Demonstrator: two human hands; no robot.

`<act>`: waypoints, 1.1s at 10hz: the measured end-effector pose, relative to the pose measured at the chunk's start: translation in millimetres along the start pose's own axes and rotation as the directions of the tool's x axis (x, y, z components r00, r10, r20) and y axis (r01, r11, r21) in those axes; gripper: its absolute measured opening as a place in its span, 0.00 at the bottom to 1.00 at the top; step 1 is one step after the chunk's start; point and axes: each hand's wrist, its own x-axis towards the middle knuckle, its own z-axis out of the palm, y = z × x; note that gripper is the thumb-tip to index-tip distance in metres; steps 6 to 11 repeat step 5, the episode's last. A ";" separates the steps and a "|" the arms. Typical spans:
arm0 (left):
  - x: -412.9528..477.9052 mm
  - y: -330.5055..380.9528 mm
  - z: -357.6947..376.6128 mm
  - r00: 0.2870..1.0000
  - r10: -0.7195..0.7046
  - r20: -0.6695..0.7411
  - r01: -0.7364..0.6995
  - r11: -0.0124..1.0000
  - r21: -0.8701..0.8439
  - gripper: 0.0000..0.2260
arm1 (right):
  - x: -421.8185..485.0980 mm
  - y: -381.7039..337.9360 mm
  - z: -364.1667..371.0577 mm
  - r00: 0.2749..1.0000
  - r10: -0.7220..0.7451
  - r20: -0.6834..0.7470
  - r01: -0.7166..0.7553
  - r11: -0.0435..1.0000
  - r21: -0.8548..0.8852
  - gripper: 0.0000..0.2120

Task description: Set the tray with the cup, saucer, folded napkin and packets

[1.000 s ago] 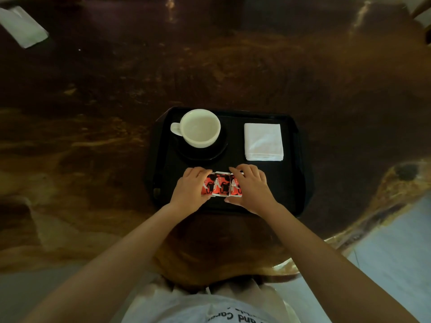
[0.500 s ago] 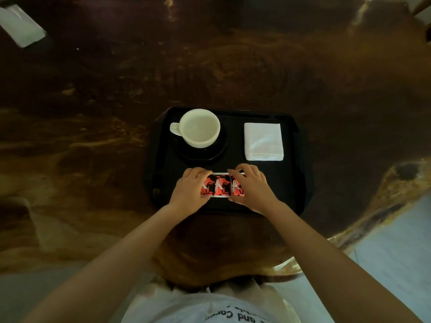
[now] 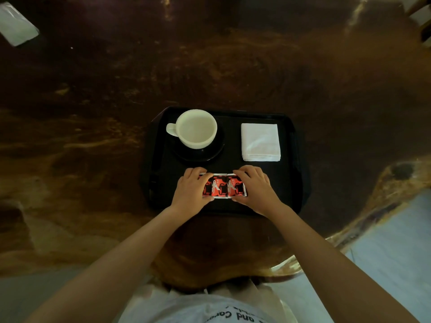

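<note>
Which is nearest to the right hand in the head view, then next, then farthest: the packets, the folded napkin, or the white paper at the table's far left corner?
1. Packets: under the right hand, near edge of the tray.
2. Folded napkin: just beyond the hand, tray's far right.
3. White paper: off the tray, table's far left corner.

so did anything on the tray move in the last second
Hardly anything. Both hands, left and right, stay pressed on the row of red packets at the tray's near edge, at most squaring them slightly. Cup, saucer and napkin are unchanged.
</note>
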 end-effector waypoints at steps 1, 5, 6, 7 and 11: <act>0.6 0.1 -0.8 1.000 -0.003 0.006 0.003 1.000 0.001 0.30 | 0.0 -0.9 0.5 1.000 -0.001 0.000 0.001 1.000 0.001 0.35; 0.3 -3.7 -12.9 0.998 0.011 -0.060 -0.015 0.997 -0.079 0.25 | -7.4 -0.6 -15.4 0.994 0.109 0.018 -0.110 0.992 0.061 0.34; 0.3 -3.7 -12.9 0.998 0.011 -0.060 -0.015 0.997 -0.079 0.25 | -7.4 -0.6 -15.4 0.994 0.109 0.018 -0.110 0.992 0.061 0.34; 0.3 -3.7 -12.9 0.998 0.011 -0.060 -0.015 0.997 -0.079 0.25 | -7.4 -0.6 -15.4 0.994 0.109 0.018 -0.110 0.992 0.061 0.34; 0.3 -3.7 -12.9 0.998 0.011 -0.060 -0.015 0.997 -0.079 0.25 | -7.4 -0.6 -15.4 0.994 0.109 0.018 -0.110 0.992 0.061 0.34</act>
